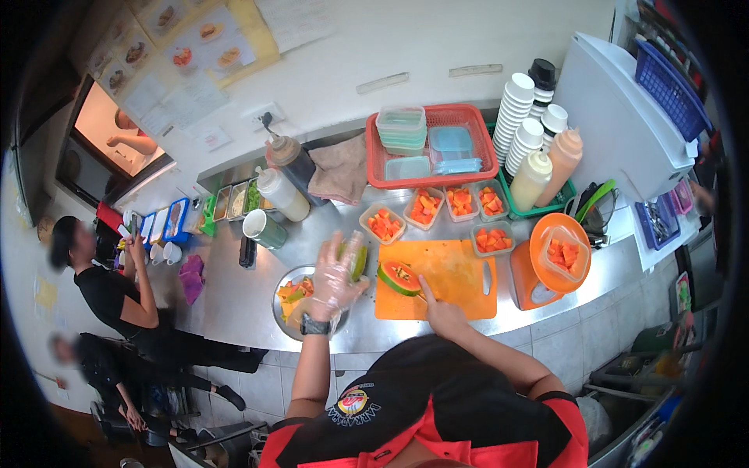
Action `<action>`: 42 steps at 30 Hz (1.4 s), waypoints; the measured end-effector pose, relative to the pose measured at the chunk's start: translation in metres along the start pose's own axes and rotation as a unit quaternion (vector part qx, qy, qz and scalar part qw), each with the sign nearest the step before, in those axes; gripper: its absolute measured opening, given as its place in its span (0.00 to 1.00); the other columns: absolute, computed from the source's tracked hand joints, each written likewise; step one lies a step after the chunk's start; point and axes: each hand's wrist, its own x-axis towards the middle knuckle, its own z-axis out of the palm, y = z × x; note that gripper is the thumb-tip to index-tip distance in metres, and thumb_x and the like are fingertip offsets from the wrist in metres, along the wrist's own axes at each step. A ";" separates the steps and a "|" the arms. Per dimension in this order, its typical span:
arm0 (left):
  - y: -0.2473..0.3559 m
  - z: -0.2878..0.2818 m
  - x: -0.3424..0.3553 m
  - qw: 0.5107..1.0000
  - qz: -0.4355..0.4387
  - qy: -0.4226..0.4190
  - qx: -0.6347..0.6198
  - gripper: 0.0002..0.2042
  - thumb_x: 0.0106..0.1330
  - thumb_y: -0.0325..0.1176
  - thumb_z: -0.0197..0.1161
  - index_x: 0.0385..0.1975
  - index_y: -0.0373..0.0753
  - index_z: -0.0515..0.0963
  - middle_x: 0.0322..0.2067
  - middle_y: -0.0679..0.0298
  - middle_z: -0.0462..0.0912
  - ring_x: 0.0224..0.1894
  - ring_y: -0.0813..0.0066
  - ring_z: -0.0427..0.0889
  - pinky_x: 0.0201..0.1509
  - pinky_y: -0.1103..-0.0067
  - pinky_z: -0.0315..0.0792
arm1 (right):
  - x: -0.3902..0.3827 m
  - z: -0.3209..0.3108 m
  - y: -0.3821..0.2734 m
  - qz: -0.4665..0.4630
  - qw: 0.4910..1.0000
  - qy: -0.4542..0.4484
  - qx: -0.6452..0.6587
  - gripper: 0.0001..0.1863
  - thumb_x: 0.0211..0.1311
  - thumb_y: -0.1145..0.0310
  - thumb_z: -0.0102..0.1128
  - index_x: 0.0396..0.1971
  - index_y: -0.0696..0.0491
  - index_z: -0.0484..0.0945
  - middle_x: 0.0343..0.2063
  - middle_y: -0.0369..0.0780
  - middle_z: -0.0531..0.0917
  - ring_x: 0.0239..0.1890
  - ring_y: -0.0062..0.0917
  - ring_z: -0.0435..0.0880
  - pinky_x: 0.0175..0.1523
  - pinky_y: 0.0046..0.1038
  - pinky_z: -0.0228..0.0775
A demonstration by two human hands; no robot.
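My left hand (pixel 334 281), in a clear plastic glove, has its fingers spread beside a green-skinned papaya piece (pixel 358 264); whether they touch is unclear. Below its palm is a round metal bowl (pixel 282 321) holding papaya peels and scraps (pixel 293 295). A cut papaya half (pixel 399 278), orange flesh and seeds showing, rests on the orange cutting board (pixel 460 269). My bare right hand (pixel 446 316) is closed at the board's near edge, index finger stretched toward the papaya half. It seems to grip a knife, mostly hidden by the fingers.
Plastic tubs of diced papaya (pixel 384 225) line the board's far side; another tub (pixel 565 256) sits on an orange kitchen scale (pixel 538 292). Behind are a red basket (pixel 374 168), squeeze bottles (pixel 282 195) and stacked cups (pixel 515 101). Two people (pixel 117 288) are at the left.
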 end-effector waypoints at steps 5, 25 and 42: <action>0.031 0.029 -0.004 0.984 0.153 -0.038 -0.078 0.28 0.47 0.27 0.66 0.54 0.54 0.78 0.58 0.60 0.73 0.58 0.49 0.71 0.62 0.63 0.69 | -0.002 -0.005 -0.001 0.006 0.999 0.002 -0.054 0.44 0.61 0.72 0.47 0.73 0.40 0.36 0.22 0.49 0.83 0.23 0.43 0.83 0.31 0.45 0.76; 0.044 0.097 -0.065 0.966 -0.024 -0.015 -0.259 0.49 0.47 0.38 0.77 0.69 0.37 0.53 0.67 0.48 0.58 0.68 0.47 0.58 0.69 0.64 0.58 | -0.107 -0.084 0.031 0.079 0.974 -0.081 0.196 0.29 0.71 0.62 0.43 0.70 0.35 0.51 0.38 0.55 0.82 0.43 0.54 0.80 0.49 0.47 0.71; 0.038 0.113 -0.074 0.962 -0.046 0.031 -0.266 0.51 0.45 0.41 0.78 0.69 0.36 0.53 0.66 0.48 0.60 0.67 0.50 0.61 0.69 0.66 0.59 | -0.100 -0.076 0.029 -0.019 0.996 -0.088 0.008 0.28 0.71 0.65 0.40 0.69 0.28 0.53 0.25 0.49 0.79 0.29 0.46 0.82 0.38 0.45 0.74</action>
